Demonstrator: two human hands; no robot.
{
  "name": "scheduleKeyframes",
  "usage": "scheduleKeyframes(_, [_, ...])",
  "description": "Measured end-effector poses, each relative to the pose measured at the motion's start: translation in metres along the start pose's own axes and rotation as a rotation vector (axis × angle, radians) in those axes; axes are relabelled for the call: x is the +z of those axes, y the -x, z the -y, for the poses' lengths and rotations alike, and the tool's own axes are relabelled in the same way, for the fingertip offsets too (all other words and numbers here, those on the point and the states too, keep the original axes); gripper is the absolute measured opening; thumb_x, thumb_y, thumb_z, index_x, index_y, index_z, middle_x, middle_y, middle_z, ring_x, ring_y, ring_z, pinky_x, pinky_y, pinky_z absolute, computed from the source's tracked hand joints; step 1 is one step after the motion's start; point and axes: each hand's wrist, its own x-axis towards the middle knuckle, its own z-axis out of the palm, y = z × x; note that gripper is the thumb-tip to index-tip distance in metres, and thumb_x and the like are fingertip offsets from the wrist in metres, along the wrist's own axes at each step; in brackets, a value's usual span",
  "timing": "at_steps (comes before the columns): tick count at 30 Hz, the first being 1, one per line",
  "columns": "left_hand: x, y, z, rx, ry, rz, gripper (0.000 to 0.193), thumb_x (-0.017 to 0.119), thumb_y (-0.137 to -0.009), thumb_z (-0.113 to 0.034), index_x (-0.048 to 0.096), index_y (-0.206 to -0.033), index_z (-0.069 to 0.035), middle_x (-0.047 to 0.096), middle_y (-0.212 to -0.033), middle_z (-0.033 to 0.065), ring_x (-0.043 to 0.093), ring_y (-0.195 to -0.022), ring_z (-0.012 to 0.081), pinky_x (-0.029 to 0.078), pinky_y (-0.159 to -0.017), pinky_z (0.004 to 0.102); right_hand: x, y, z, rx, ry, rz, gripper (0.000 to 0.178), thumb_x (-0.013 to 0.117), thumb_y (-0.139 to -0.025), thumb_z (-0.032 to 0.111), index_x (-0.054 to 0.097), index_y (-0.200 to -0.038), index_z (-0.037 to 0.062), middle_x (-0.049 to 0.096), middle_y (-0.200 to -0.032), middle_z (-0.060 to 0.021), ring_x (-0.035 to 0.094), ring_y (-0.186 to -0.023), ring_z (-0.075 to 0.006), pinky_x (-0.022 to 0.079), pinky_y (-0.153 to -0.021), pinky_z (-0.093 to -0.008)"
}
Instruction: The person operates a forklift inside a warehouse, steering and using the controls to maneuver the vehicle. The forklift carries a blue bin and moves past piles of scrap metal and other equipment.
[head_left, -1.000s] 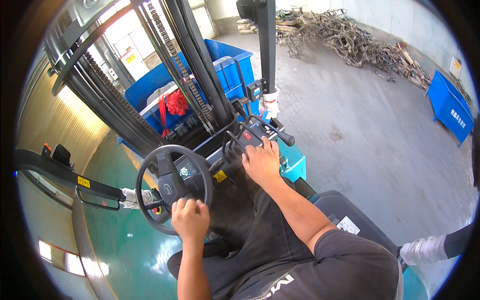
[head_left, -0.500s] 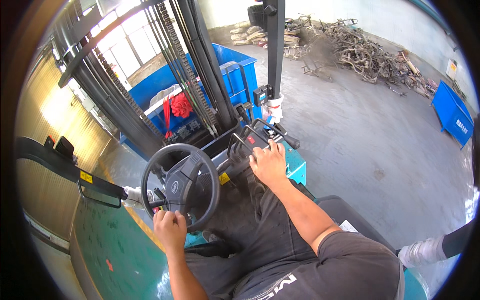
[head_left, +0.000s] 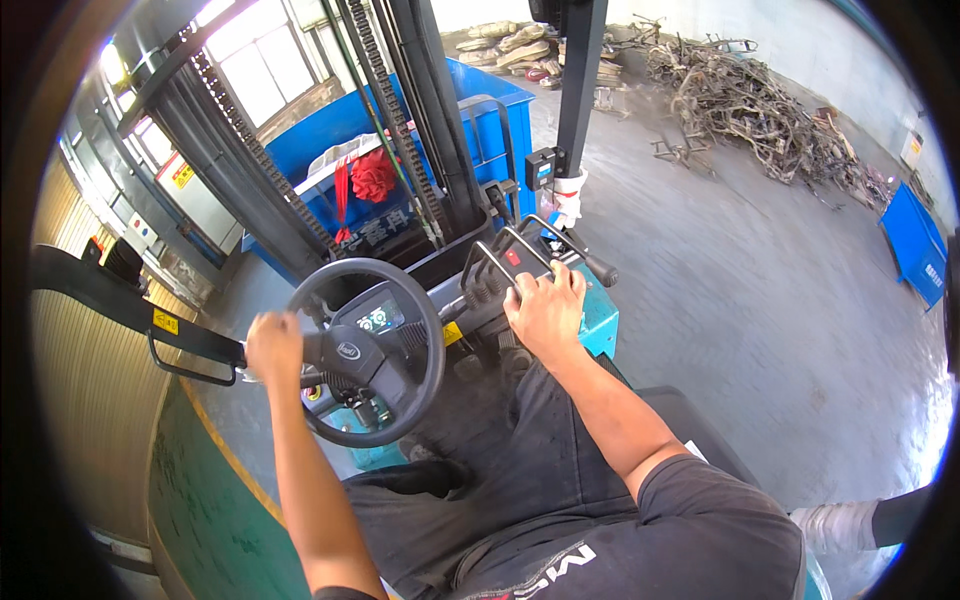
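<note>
Left of centre, the left hand (head_left: pixel 275 345), now higher than before, is curling at the steering wheel (head_left: pixel 436 350), apparently turning it, hold unclear; right of centre, the right hand (head_left: pixel 548 310) is draping half-bent fingers over the control panel (head_left: pixel 522 264).

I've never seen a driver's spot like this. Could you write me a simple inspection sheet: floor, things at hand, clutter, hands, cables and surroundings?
Floor: grey floor on the right, green floor at lower left.
Things at hand: black steering wheel; control panel with black looped bars.
Clutter: tangled heap of scrap by the wall.
Left hand: at the wheel's left side, blurred; grip unclear.
Right hand: over the control panel, fingers bent at the bars.
Cables: thin lines run along the mast; cables or hoses, can't tell.
Surroundings: large blue bin beyond the mast, smaller blue bin at far right.
</note>
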Motion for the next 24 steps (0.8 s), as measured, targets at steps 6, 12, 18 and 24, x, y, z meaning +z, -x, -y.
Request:
scheduleKeyframes(6, [0.005,-0.024,-0.125,0.306,0.094,0.101,0.033,0.061,-0.088,-0.032,0.079,-0.085,-0.003,0.075,-0.094,0.0186,0.073,-0.095,0.0396,0.060,-0.084,0.0504,-0.009,-0.004,0.013,0.004,-0.015,-0.038,0.021,0.075,-0.085,0.027,0.068,-0.078,0.0091,0.072,-0.073,-0.0106,0.066,-0.110,-0.0325,0.040,-0.101,-0.0494])
scheduleKeyframes(12, [-0.030,0.104,-0.123,0.547,0.385,0.045,0.022,0.075,-0.079,-0.021,0.065,-0.064,-0.009,0.058,-0.073,0.0080,0.065,-0.076,0.0307,0.055,-0.065,0.0424,-0.012,0.013,0.032,-0.018,-0.022,-0.054,0.017,0.077,-0.084,0.025,0.069,-0.083,0.0106,0.070,-0.075,-0.0084,0.067,-0.107,-0.0300,0.039,-0.099,-0.0486])
scheduleKeyframes(18, [-0.072,0.165,-0.012,0.562,0.500,0.038,0.023,0.078,-0.072,-0.010,0.057,-0.061,-0.008,0.052,-0.069,0.0069,0.055,-0.064,0.0294,0.046,-0.056,0.0412,-0.027,0.039,0.064,-0.029,-0.057,-0.040,0.015,0.077,-0.085,0.023,0.071,-0.088,0.0103,0.070,-0.075,-0.0092,0.067,-0.112,-0.0306,0.039,-0.101,-0.0489])
scheduleKeyframes(24, [-0.077,0.187,0.038,0.505,0.557,0.040,0.024,0.077,-0.072,-0.005,0.056,-0.061,-0.005,0.053,-0.067,0.0082,0.054,-0.062,0.0309,0.044,-0.058,0.0422,-0.039,0.070,0.096,0.015,-0.040,-0.030,0.018,0.078,-0.085,0.023,0.075,-0.097,0.0091,0.073,-0.079,-0.0093,0.067,-0.114,-0.0308,0.037,-0.106,-0.0487])
